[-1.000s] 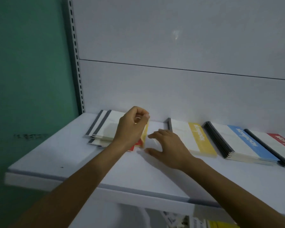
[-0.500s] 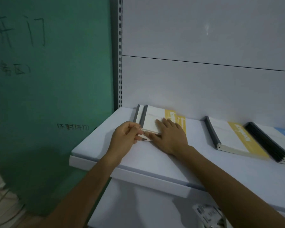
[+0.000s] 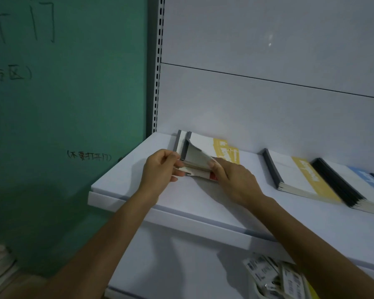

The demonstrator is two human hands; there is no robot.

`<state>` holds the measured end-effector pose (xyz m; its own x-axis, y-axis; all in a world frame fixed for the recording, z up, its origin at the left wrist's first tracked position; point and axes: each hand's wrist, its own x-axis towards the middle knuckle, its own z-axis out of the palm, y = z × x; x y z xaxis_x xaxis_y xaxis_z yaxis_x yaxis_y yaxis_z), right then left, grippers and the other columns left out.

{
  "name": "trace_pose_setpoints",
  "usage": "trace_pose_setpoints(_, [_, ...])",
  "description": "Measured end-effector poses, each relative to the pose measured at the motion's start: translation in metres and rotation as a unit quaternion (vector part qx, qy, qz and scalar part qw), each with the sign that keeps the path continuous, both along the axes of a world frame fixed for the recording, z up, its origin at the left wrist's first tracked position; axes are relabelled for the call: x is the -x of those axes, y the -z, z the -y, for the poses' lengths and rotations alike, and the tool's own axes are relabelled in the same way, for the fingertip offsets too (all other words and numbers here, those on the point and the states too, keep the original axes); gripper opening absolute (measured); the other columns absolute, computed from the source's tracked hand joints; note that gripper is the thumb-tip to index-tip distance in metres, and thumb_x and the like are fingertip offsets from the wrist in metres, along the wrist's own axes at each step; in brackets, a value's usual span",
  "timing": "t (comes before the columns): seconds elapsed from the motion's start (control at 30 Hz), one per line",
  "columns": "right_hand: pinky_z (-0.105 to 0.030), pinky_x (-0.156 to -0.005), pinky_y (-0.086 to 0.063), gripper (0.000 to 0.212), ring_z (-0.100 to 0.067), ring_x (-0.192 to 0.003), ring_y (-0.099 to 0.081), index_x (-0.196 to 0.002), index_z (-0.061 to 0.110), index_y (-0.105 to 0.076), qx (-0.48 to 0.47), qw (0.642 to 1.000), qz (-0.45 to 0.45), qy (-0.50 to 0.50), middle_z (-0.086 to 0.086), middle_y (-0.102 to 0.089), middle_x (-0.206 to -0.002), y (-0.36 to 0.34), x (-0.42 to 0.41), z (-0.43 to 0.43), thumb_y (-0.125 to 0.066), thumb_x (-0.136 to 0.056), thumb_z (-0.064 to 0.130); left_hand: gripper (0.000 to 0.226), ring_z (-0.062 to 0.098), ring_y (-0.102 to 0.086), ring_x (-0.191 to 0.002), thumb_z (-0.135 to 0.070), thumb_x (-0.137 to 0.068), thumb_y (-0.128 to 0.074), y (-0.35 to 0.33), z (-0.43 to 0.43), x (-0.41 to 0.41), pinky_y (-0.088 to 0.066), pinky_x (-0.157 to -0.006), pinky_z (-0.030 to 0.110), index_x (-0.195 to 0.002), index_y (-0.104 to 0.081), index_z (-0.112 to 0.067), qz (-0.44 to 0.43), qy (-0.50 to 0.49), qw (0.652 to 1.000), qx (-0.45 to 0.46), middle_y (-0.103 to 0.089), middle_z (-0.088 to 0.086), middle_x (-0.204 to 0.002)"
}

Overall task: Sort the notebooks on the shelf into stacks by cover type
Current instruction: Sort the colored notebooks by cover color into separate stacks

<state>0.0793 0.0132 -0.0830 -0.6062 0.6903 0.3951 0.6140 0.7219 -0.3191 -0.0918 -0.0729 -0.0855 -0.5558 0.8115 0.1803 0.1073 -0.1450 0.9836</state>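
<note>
A mixed pile of notebooks [image 3: 205,145] lies at the left end of the white shelf [image 3: 138,186]. Its top ones have grey spines and yellow bands. My right hand [image 3: 231,180] lifts the front edge of the top yellow-band notebooks with its thumb, and a red-band notebook [image 3: 203,174] shows underneath. My left hand [image 3: 160,169] pinches the front left corner of the lower notebooks. To the right lie a stack of yellow-band notebooks [image 3: 298,175] and a black-spined stack of blue-band notebooks [image 3: 354,186].
A green wall [image 3: 63,104] with handwriting stands left of the shelf upright [image 3: 158,61]. The white back panel [image 3: 268,83] rises behind the stacks. A lower shelf holds loose printed booklets [image 3: 274,277].
The camera has swung left and closer. My right hand went from lying flat on the left pile to lifting its top notebooks, which uncovers a red-band one. My left hand stays at the pile's front corner.
</note>
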Motion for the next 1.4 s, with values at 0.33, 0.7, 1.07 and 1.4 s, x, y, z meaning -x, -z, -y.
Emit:
trace_pose_setpoints(0.33, [-0.033,-0.084,-0.050,0.050,-0.022,-0.105,-0.061,-0.133,0.017,-0.053,-0.223,0.969,-0.075,-0.075,-0.010,-0.064,-0.121,0.006,0.016,0.034,-0.032,-0.098,0.044,0.066,0.017,-0.070,-0.095,-0.072,-0.081,-0.028,-0.011,0.009,0.004,-0.050,-0.083,0.035,-0.109,-0.065,-0.026,0.074,0.185,0.979,0.051,-0.073,0.000,-0.104])
trace_pose_setpoints(0.7, [-0.032,-0.102,-0.036,0.056,-0.019,-0.125,-0.045,-0.133,0.017,-0.052,-0.165,0.973,-0.132,-0.092,-0.006,-0.050,-0.139,-0.011,0.025,0.017,-0.030,-0.095,0.052,0.025,0.019,-0.063,-0.101,-0.013,-0.098,-0.048,-0.002,0.002,0.013,-0.052,-0.082,0.036,-0.119,-0.057,-0.022,0.178,0.038,0.981,-0.069,-0.066,0.003,-0.116])
trace_pose_setpoints(1.07, [-0.035,-0.118,-0.010,0.080,-0.018,-0.146,-0.010,-0.151,0.016,-0.018,0.051,0.989,0.138,0.027,-0.003,-0.013,-0.159,-0.006,0.038,-0.027,-0.030,-0.089,0.067,0.023,0.014,-0.055,-0.087,-0.013,-0.099,-0.045,-0.003,0.003,0.023,-0.045,-0.065,0.025,-0.120,-0.051,-0.020,0.326,0.000,0.936,-0.134,-0.061,0.000,-0.098])
trace_pose_setpoints(1.4, [-0.026,-0.107,-0.027,0.051,-0.015,-0.142,-0.025,-0.149,0.028,-0.024,-0.074,0.979,0.190,-0.006,0.006,-0.024,-0.156,-0.005,0.000,0.007,-0.032,-0.101,0.041,0.026,0.015,-0.056,-0.090,-0.013,-0.098,-0.047,-0.001,0.001,0.024,-0.046,-0.064,0.025,-0.122,-0.052,-0.023,0.297,0.026,0.946,-0.129,-0.063,-0.001,-0.101])
